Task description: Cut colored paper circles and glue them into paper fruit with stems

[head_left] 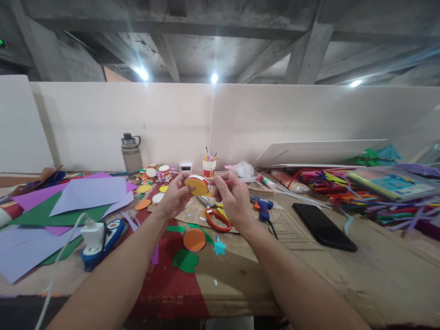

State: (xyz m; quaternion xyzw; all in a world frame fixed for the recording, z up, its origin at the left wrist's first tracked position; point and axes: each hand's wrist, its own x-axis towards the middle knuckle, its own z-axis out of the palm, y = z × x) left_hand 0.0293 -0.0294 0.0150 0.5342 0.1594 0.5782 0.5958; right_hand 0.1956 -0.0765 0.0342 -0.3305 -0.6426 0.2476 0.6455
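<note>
Mostly, the lettering in view was too small or blurred to be read. On the plastic case (pixel 395 181) at the far right, a picture label was displayed in yellow and blue; on the red-and-white cup (pixel 209 173), in which slim pencil-like sticks (pixel 207 155) were stood, a small yellowish mark was borne; and on the red surface (pixel 172 282), faint pale characters were printed near the front edge.

A round, flat, drum-like piece (pixel 197 185) was held up just in front of the cup, as seen from the head camera. Its yellow face was turned toward the viewer, and its side was banded in red and white. By the left hand (pixel 177 195) it was grasped at its left edge, the thumb being laid against the yellow. The right hand (pixel 229 190) was held close to the opposite edge, its thumb and fingers drawn together; whether anything thin was pinched there could not be told.

Below the hands, red-handled scissors (pixel 219 221) were laid on brown cardboard (pixel 237 279). An orange disc (pixel 194 240) and a blue star (pixel 219 247) were placed nearer the front.
</note>
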